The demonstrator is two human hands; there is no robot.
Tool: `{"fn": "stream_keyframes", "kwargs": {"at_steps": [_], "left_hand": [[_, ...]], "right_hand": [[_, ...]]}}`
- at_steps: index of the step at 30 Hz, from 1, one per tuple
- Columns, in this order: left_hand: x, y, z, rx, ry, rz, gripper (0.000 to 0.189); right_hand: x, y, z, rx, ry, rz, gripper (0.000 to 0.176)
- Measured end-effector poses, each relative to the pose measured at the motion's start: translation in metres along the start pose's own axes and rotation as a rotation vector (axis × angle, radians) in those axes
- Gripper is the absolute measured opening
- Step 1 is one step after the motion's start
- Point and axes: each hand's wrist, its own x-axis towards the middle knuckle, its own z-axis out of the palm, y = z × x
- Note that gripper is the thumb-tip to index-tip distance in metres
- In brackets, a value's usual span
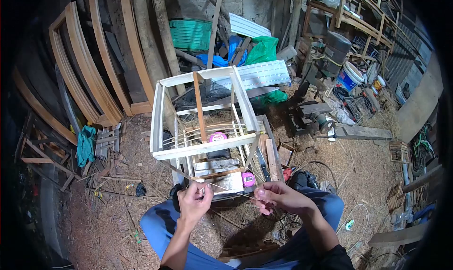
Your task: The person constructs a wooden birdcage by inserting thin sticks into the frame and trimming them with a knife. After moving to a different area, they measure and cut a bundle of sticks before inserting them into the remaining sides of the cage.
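A thin, pale strip (228, 189), perhaps split bamboo or cane, stretches between my two hands above my lap. My left hand (194, 203) is closed, pinching the strip near one end. On the other side, my right hand (283, 199) pinches it between thumb and fingers. Just beyond the hands stands a pale wooden frame (205, 151), open-sided like a small cage, with a brown slat (199, 107) across its top. A pink tape measure (248, 179) lies close to my right hand. Inside the frame's outline sits a pink round-topped container (218, 137).
Flat wooden pieces (272, 159) lie right of the frame. A red-and-black power tool (302, 179) rests by my right knee. Long wooden frames (96, 67) lean at left. A bench grinder (323, 124) and a paint bucket (350, 76) stand right. Shavings cover the floor (113, 213).
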Motion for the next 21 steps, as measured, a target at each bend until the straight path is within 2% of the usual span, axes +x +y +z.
{"fn": "stream_keyframes", "kwargs": {"at_steps": [2,6,8,12,14,15,16,18,19,20,21], "left_hand": [[0.002,0.0,-0.001,-0.01,0.004,-0.07,0.013],[0.003,-0.001,0.001,0.0,0.028,0.001,0.013],[0.003,0.001,-0.003,-0.001,0.017,-0.048,0.012],[0.008,0.004,-0.008,-0.005,0.032,-0.104,0.011],[0.012,-0.003,-0.014,0.181,-0.008,0.06,0.013],[0.012,0.001,-0.018,0.193,-0.117,-0.012,0.015],[0.015,0.004,-0.018,0.198,-0.116,-0.014,0.015],[0.022,0.013,-0.015,0.309,-0.125,0.179,0.029],[0.015,0.006,-0.013,0.307,-0.21,0.112,0.052],[0.013,0.007,-0.012,0.307,-0.208,0.108,0.052],[0.012,0.012,-0.009,0.299,-0.123,0.161,0.06]], "right_hand": [[-0.003,-0.007,-0.001,-0.005,-0.045,0.062,0.03],[-0.005,-0.004,-0.003,0.035,-0.072,0.041,0.031],[-0.008,0.002,-0.011,0.073,-0.008,0.0,0.036],[-0.012,-0.012,-0.009,0.064,0.099,0.158,0.034],[-0.006,0.004,-0.013,0.047,0.09,0.078,0.029],[-0.002,0.009,-0.012,0.032,0.082,-0.002,0.024],[0.001,0.012,-0.01,0.034,0.077,-0.002,0.024],[0.006,0.013,-0.006,0.029,0.049,-0.075,0.026],[0.009,0.014,-0.004,0.029,0.044,-0.071,0.026],[0.012,0.015,-0.001,0.019,0.041,-0.085,0.024],[0.014,0.015,0.001,0.009,0.041,-0.1,0.022]]}}
